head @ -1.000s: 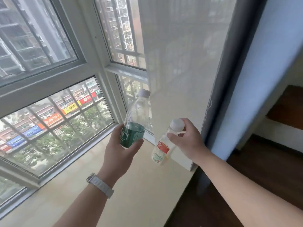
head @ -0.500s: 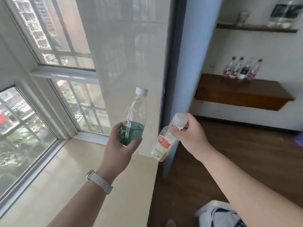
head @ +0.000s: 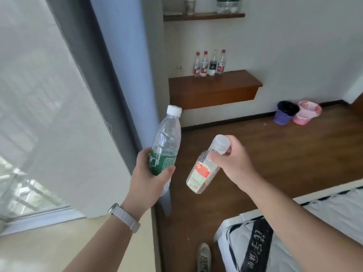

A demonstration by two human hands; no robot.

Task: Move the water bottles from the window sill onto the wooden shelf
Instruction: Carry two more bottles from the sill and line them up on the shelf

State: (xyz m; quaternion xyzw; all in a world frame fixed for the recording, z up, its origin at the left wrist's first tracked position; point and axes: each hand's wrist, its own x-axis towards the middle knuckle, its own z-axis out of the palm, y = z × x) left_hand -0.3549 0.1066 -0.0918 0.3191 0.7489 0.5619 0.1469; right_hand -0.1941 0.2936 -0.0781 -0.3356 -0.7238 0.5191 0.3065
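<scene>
As both seem light yet crushable, the left hand (head: pixel 149 179) is curled low round the green-label bottle (head: pixel 167 140), the right hand (head: pixel 233 161) neck-high round the red-label bottle (head: pixel 202 171).

Clear plastic bottles (head: pixel 167 138); glossy wooden shelf (head: pixel 214 89) and floor (head: pixel 275 154).

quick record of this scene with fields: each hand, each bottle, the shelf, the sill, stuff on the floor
left hand: grips green-label bottle round its label, cap up, slightly tilted
right hand: holds red-label bottle by neck and cap, base hanging down-left
wooden shelf: on far wall, four bottles in a row at its back
window sill: lower left, below the left forearm
floor: purple bin beside pink basket, by the wall
task state: both held bottles not yet on shelf
</scene>
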